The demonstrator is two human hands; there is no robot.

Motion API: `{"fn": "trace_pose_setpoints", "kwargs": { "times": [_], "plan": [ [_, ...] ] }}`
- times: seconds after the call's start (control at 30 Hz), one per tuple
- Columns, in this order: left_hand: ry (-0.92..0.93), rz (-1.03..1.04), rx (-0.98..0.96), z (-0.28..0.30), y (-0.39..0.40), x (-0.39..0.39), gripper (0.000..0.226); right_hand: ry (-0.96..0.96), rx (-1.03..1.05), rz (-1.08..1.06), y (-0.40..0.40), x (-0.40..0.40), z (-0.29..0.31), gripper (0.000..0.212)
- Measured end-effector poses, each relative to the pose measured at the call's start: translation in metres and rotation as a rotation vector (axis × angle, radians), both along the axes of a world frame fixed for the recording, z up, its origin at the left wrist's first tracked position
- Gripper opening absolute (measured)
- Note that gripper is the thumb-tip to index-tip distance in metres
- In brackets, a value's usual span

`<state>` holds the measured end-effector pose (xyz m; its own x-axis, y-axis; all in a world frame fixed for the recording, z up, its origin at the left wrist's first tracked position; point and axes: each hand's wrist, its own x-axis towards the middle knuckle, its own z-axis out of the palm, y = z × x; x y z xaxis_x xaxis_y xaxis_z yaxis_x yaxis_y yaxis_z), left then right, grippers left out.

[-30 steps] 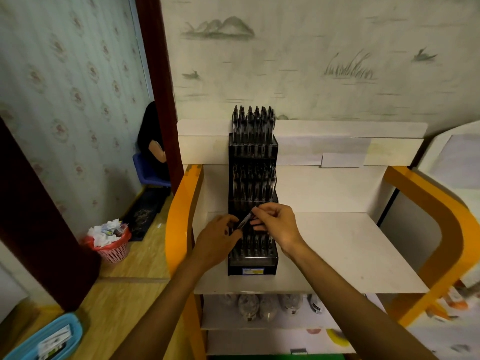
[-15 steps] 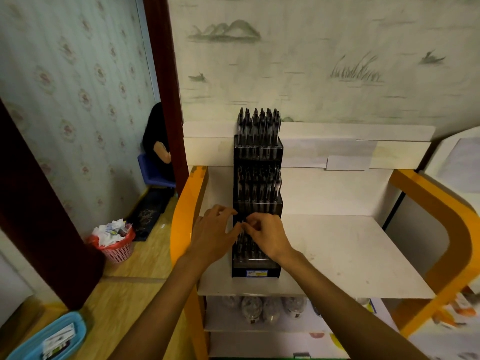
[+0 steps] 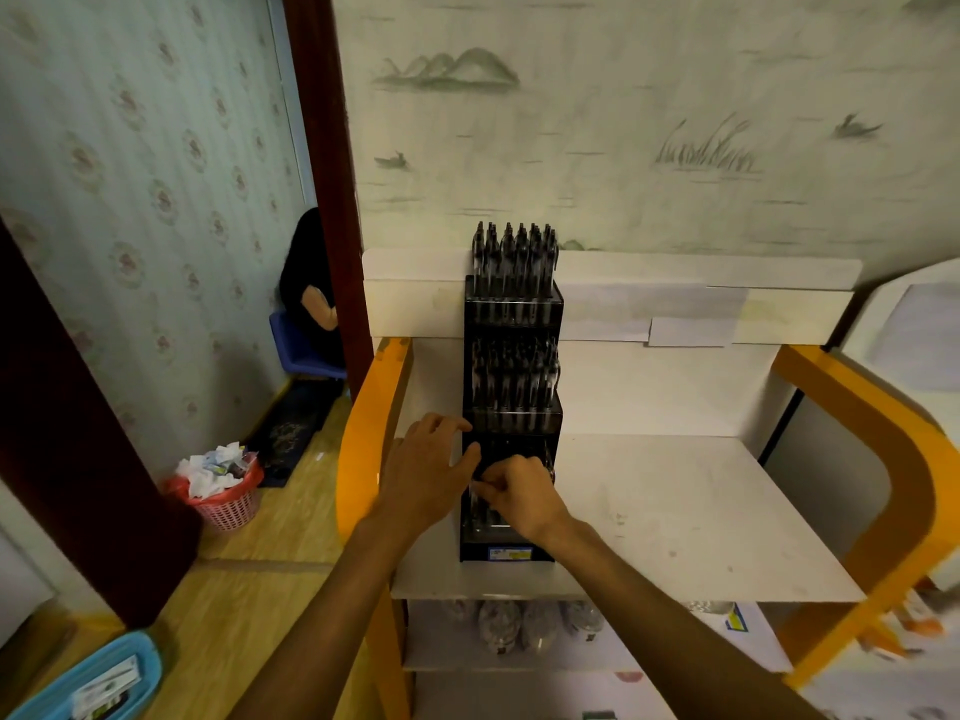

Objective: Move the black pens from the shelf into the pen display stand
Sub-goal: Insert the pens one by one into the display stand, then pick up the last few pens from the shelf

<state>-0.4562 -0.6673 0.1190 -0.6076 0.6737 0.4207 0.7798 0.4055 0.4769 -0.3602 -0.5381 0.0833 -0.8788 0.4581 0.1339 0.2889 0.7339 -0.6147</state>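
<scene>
On the white shelf (image 3: 675,511), head view: the black pen display stand (image 3: 511,407) sits upright at the near-left part of the board, three tiers stepping up toward the far wall. Top and middle tiers hold rows of black pens (image 3: 514,257); the lowest tier is largely covered by the hands.

Change since a second ago: then a pen lay slanted between both hands, clear of the stand and easy to see. Now no slanted pen shows. The right hand (image 3: 519,493) has dropped onto the front of the lowest tier, fingers curled and pinched together at the slots. The left hand (image 3: 431,470) is pressed flat-ish against the stand's left side, fingers extended, thumb reaching toward the right fingertips; it appears to steady the stand rather than grip anything.

Judgement: the pen is being seated, or has just been seated, in a lowest-tier slot. One more pen nearly placed; no loose pens are visible on the bare shelf to the right.

Hard to make out: whether the right fingers hold the pen cannot be told for certain, since dark pen against dark stand gives no outline. How full the lowest tier is stays hidden behind the hands. Bottles on the lower shelf are blurred and cut off.
</scene>
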Motion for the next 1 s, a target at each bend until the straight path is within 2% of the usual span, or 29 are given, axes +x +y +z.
{"fn": "trace_pose_setpoints", "kwargs": {
  "times": [0.23, 0.53, 0.77, 1.0],
  "plan": [
    [0.033, -0.034, 0.013, 0.01, 0.013, 0.011, 0.029, -0.013, 0.084, -0.025, 0.001, 0.022, 0.01, 0.018],
    [0.059, -0.158, -0.047, 0.029, 0.068, 0.058, 0.027, 0.03, 0.226, -0.275, 0.062, 0.106, 0.037, 0.018],
    [0.022, -0.305, 0.009, 0.037, 0.134, 0.158, 0.022, 0.048, 0.291, -0.452, 0.116, 0.229, 0.048, 0.03],
    [0.053, -0.464, -0.041, 0.035, 0.211, 0.298, 0.031, 0.043, 0.301, -0.551, 0.164, 0.381, 0.054, 0.025]
  ]
}}
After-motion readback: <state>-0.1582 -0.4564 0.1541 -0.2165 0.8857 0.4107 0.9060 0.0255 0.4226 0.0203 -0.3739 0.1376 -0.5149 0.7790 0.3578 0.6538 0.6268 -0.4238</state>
